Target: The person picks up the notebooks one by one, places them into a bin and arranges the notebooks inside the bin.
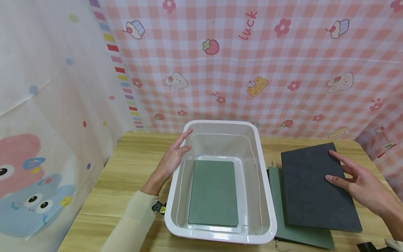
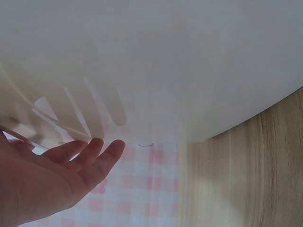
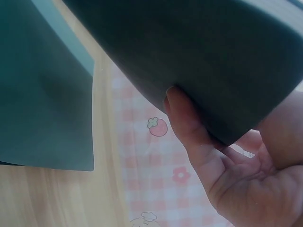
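Note:
My right hand (image 1: 362, 183) grips a dark grey notebook (image 1: 318, 196) by its right edge, the thumb on the cover; in the right wrist view the fingers (image 3: 189, 127) lie along its underside. The notebook is tilted above a green notebook (image 1: 302, 234) on the table, overlapping much of it. My left hand (image 1: 171, 157) holds the left rim of a white plastic bin (image 1: 267, 206), thumb over the rim and other fingers (image 2: 102, 163) against the outer wall in the left wrist view. Inside the bin, another green notebook (image 1: 214, 192) lies flat on the bottom.
The bin stands on a wood-grain table (image 1: 126, 171). A pink checked cloth (image 1: 239, 66) hangs behind the table, and a white patterned cloth (image 1: 56, 105) hangs at the left. A thin ribbon (image 1: 281, 246) sticks out from the notebooks beside the bin.

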A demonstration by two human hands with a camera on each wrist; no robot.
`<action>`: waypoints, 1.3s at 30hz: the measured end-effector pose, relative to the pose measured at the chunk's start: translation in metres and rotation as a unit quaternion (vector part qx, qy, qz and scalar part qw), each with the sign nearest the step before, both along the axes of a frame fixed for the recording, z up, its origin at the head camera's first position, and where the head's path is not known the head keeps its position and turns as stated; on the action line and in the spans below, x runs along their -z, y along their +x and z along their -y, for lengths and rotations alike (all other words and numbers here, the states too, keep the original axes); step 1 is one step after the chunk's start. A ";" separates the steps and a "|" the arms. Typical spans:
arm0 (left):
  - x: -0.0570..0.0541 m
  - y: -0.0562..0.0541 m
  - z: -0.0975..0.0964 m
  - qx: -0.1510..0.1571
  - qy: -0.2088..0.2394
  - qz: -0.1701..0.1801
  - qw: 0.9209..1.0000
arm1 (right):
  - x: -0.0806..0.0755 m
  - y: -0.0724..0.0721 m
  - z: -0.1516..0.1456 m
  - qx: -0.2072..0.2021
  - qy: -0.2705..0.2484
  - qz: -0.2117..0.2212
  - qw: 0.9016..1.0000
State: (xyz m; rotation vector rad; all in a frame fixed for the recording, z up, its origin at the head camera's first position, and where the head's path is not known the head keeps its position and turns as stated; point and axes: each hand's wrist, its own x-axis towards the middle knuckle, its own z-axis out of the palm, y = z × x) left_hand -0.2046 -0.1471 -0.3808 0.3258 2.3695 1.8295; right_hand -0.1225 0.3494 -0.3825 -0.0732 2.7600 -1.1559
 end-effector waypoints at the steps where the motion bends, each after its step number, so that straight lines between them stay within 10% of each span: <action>1: 0.000 0.000 0.000 0.000 0.000 0.000 1.000 | 0.000 0.000 0.000 0.000 0.000 0.001 1.000; 19: -0.001 0.000 0.001 0.004 0.018 0.012 1.000 | -0.013 -0.002 0.004 -0.002 -0.069 0.013 0.998; 39: 0.000 0.000 0.000 0.001 0.014 0.010 1.000 | -0.022 -0.004 0.006 0.002 -0.011 -0.043 0.999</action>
